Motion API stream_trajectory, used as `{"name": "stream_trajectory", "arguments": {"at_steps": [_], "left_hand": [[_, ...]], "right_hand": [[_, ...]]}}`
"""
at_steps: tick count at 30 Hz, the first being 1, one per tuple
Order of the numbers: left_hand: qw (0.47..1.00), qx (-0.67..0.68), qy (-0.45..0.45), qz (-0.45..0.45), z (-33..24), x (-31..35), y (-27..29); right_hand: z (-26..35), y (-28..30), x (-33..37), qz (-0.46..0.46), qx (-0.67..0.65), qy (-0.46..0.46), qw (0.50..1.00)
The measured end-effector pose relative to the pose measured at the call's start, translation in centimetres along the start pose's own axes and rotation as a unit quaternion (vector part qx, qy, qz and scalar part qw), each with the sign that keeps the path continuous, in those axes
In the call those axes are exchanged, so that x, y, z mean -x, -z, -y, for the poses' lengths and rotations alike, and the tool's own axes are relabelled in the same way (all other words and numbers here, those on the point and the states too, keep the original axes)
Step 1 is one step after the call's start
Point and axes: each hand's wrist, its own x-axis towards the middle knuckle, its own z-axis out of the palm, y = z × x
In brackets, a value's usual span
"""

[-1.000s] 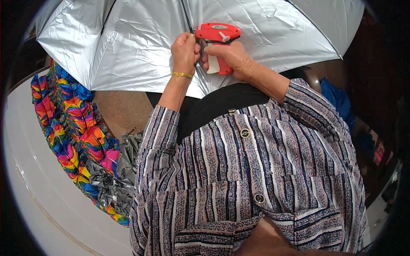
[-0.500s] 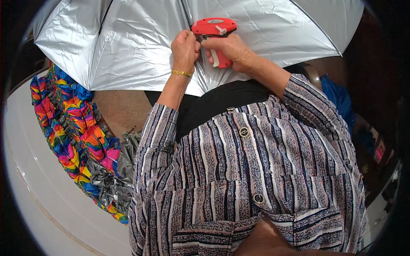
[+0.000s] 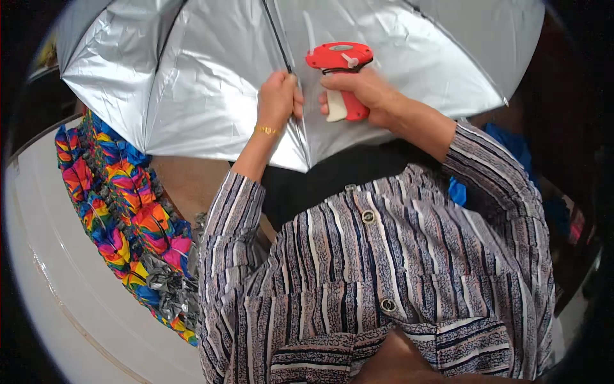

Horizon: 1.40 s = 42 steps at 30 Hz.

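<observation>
An opened umbrella canopy (image 3: pixel 217 70), silver on the side facing me, spreads over my lap with dark ribs running through it. My left hand (image 3: pixel 279 102) is closed around one dark rib (image 3: pixel 277 35) and the cloth beside it; its fingertips are partly hidden. In my right hand (image 3: pixel 371 96) is a red tagging gun (image 3: pixel 339 56) with a white trigger, gripped by its handle. The gun's front end points left and up, a little apart from the left hand and the rib, above the silver cloth.
Rainbow-coloured folded umbrellas (image 3: pixel 153 221) are piled in rows at my left, with crumpled silver cloth (image 3: pixel 173 285) beside them. They rest against a curved white surface (image 3: pixel 38 256). Blue material (image 3: pixel 510 144) lies at the right, past my right arm.
My right hand has drawn the tagging gun away from the left hand, rightward and nearer to me. The left hand and canopy sit slightly lower in view, the hand still on the rib.
</observation>
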Motion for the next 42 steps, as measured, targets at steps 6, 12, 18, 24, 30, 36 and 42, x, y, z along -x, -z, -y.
{"name": "stream_trajectory", "arguments": {"at_steps": [6, 12, 18, 24, 30, 36, 42], "left_hand": [[0.947, -0.319, 0.0, 0.032, -3.2, -0.9, 1.5], [0.978, -0.119, -0.152, -0.077, -6.4, -5.9, 1.3], [0.951, -0.21, -0.219, -0.052, -7.1, -8.2, 1.3], [0.958, -0.18, -0.213, -0.058, -7.4, -7.8, 0.7], [0.977, -0.113, -0.179, -0.025, -7.0, -7.9, 0.6], [0.972, -0.131, -0.19, -0.038, -7.1, -7.6, 0.3], [0.972, -0.131, -0.192, -0.037, -7.1, -7.5, 0.1]], "right_hand": [[4.3, 0.1, -2.5, 0.003, 0.005, 0.115, 0.993], [5.1, -1.1, -6.3, -0.048, -0.023, 0.15, 0.987], [5.4, -2.4, -6.9, -0.135, 0.025, 0.162, 0.977], [4.8, -2.1, -6.7, -0.095, -0.003, 0.16, 0.982], [5.2, -1.3, -6.0, -0.028, -0.037, 0.134, 0.99], [6.0, 0.2, -5.9, 0.084, -0.081, 0.096, 0.989], [6.2, 0.6, -6.2, 0.096, -0.093, 0.065, 0.989]]}}
